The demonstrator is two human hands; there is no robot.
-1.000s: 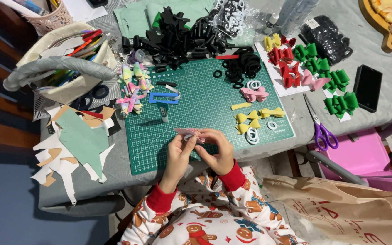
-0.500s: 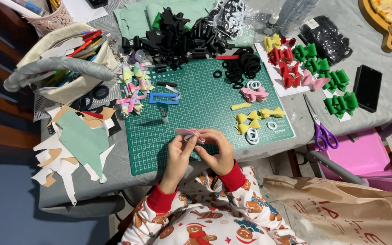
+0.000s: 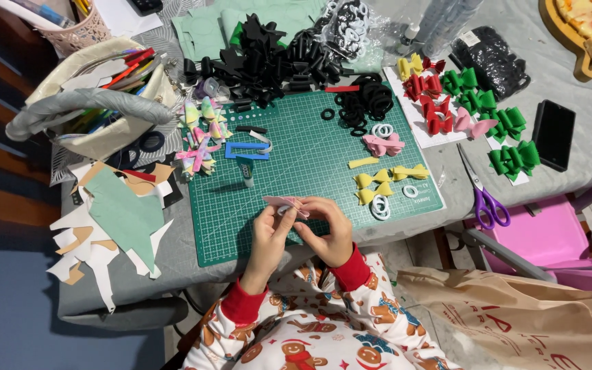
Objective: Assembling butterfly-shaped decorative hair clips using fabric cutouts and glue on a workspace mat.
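A small pink bow piece is pinched between the fingertips of the left hand and the right hand at lower centre of the frame, both closed on it just above the near edge of the green cutting mat, apparently so that its folds are kept together while it is shaped. Finished yellow bows and white rings are kept to the right of the hands and a glue stick above left, so bare mat is left open directly above the hands, while purple scissors are parked off the mat's right edge.

Bare hands emerge from red cuffs on a white pyjama top printed with gingerbread figures.
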